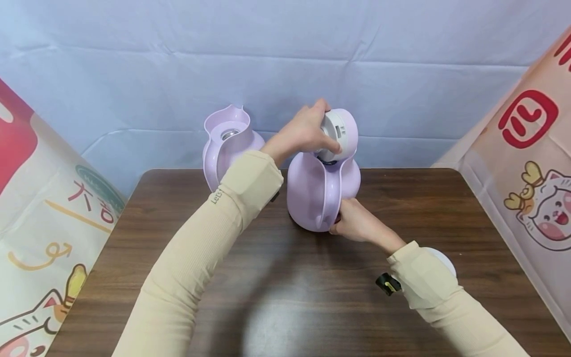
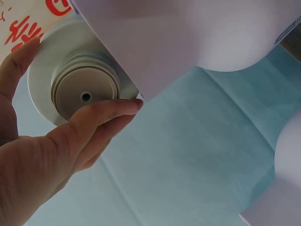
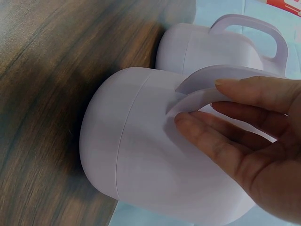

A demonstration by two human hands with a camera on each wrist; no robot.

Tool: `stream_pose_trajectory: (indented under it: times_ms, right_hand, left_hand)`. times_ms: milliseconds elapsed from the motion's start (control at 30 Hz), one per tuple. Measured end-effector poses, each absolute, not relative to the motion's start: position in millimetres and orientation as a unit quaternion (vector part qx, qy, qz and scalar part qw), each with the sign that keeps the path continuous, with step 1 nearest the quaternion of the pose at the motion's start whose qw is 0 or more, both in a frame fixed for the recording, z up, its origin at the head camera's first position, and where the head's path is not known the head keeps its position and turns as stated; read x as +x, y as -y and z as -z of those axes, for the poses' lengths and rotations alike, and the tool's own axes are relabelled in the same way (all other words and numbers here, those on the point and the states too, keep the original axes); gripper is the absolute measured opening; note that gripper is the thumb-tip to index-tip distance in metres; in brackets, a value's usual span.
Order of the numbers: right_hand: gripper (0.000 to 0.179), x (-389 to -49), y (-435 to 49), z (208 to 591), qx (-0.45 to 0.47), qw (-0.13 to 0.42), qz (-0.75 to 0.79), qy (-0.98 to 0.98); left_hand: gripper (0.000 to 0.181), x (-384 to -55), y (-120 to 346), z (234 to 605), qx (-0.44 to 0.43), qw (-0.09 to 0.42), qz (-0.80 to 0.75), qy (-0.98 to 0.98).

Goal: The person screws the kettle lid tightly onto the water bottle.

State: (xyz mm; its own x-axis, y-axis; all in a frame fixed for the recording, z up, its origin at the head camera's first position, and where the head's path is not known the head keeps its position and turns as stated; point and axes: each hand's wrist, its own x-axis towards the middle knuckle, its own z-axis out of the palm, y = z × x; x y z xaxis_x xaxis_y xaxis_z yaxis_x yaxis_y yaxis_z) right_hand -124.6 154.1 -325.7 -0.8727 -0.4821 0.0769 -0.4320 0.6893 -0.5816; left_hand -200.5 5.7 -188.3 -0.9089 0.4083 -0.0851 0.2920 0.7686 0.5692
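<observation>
A lilac vacuum jug [image 1: 305,193] stands near the back edge of the table, its handle [image 1: 331,193] facing me. My right hand [image 1: 359,220] pinches the lower part of that handle; the right wrist view shows thumb and fingers on either side of it, close to the jug body [image 3: 141,146]. Over the jug's mouth, my left hand [image 1: 308,131] grips a lilac and white lid [image 1: 349,131] by its rim. The lid is tilted onto its side. Its pale underside, with a round stopper [image 2: 84,92], shows in the left wrist view.
Left of it stands a second lilac jug [image 1: 250,146] without a lid, its metal mouth [image 1: 230,134] showing. A white round object [image 1: 443,259] lies partly hidden behind my right sleeve. A pale blue cloth [image 1: 285,64] hangs behind the table; printed sheets [image 1: 531,198] flank it.
</observation>
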Motion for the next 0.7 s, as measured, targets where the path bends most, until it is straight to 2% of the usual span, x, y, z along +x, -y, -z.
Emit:
stream_pose_trajectory:
  times_ms: [700]
  right_hand:
    - [0.032, -124.6, -154.3, 325.7, -0.255, 0.034, 0.299, -0.919]
  left_hand:
    - [0.073, -200.7, 0.3, 190.8, 0.195, 0.105, -0.281, -0.934]
